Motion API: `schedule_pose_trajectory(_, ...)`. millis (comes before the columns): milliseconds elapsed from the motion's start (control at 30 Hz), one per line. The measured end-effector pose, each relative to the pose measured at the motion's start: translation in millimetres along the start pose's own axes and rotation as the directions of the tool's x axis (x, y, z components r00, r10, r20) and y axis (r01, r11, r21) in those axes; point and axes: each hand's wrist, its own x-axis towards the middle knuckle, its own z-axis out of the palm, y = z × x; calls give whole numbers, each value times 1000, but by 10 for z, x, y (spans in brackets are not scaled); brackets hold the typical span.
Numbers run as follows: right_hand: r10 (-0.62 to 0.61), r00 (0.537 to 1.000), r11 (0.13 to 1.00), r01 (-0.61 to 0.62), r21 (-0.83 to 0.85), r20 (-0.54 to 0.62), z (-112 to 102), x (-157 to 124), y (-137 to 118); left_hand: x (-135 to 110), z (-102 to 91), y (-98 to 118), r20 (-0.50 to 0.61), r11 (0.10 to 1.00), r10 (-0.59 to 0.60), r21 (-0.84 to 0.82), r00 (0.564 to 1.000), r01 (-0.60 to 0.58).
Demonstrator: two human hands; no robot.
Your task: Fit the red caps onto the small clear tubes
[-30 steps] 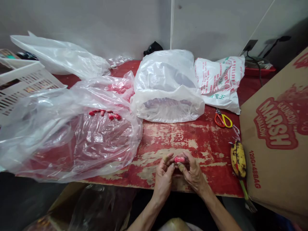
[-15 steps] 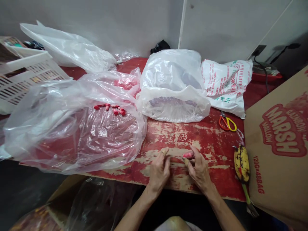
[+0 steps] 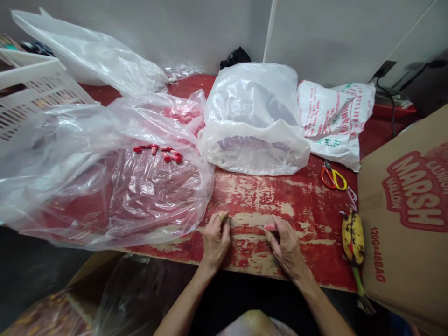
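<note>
My right hand [image 3: 287, 245] holds a small pinkish-red cylindrical piece [image 3: 270, 227] between thumb and fingers, just above the worn red tabletop [image 3: 252, 196]. I cannot tell what the piece is made of. To its left, my left hand [image 3: 216, 242] is closed, thumb against curled fingers; anything inside the pinch is hidden. A large clear plastic bag [image 3: 140, 200] spreads over the table beside my left hand. Several small red pieces [image 3: 171, 155] of similar shape lie on it, and more red pieces [image 3: 184, 113] show through the plastic farther back.
Behind my hands sits a white translucent bag [image 3: 254, 107], with a printed white sack [image 3: 334, 119] beside it. Scissors [image 3: 333, 178], a spotted banana [image 3: 353, 240] and a cardboard box [image 3: 402, 224] are at right. A white basket [image 3: 42, 88] stands at far left.
My left hand has moved left, away from the right hand, toward the clear bag's edge. My right hand stays nearly in place, still holding the red piece. The view has shifted slightly.
</note>
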Motion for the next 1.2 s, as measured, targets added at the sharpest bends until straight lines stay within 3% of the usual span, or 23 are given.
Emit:
schedule_pose_trajectory(667,-37,999,999,37,-4,-24,27,-29,12,5,-20,-18,-4,998,40,-45,999,-40)
schedule_pose_trajectory(767,9,1000,998,-8,58,-19,38,-39,23,4,-21,-20,-11,997,57,-52,998,-57)
schedule_pose_trajectory(833,117,993,978,-120,170,27,33,-32,-7,4,-21,-19,-13,997,62,-55,998,-62)
schedule_pose_trajectory(900,337,939,857,-334,391,63,8,1,-71,6,-19,-21,-13,996,62,-58,998,-63)
schedule_pose_trajectory(933,456,885,733,-433,525,93,-12,28,-112,8,-18,-23,-12,996,62,-59,998,-63)
schedule_pose_trajectory(1000,632,751,395,-524,754,192,-57,96,-194,11,-14,-32,-6,996,59,-60,998,-60)
schedule_pose_trajectory(1067,686,650,70,-506,860,327,-98,164,-260,13,-11,-44,-1,997,56,-56,998,-56)
schedule_pose_trajectory(1100,688,613,-49,-496,867,389,-113,192,-285,13,-10,-50,-2,997,54,-54,999,-54)
schedule_pose_trajectory(1133,683,583,-135,-492,860,440,-125,213,-303,12,-10,-56,-2,997,53,-53,999,-53)
schedule_pose_trajectory(1200,670,546,-224,-496,839,502,-136,237,-328,8,-12,-62,-4,997,55,-52,998,-55)
